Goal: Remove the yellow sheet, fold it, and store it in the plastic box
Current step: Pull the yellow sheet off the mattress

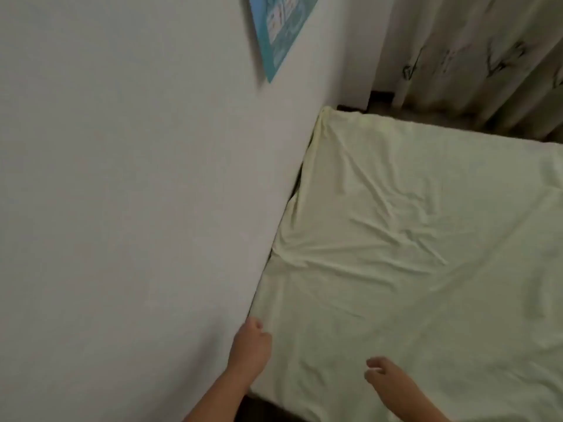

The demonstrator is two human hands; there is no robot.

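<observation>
Writing on the blue poster (280, 32) at 12 o'clock is too blurred to read. The yellow sheet (411, 239) lies spread at 3 o'clock. The left hand (250, 345) curls at its edge, grip impossible to tell; the right hand (384, 376) is loosely open, empty.

Left hand (251, 342) extended forward, fingers curled, right hand (384, 377) loosely curled (blurred)

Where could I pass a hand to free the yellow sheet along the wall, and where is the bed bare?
The yellow sheet lies bare from the right hand up to its far edge by the curtain. A dark gap opens between the wall and the sheet's edge halfway along. Near the left hand sheet and wall meet: tight there.
</observation>
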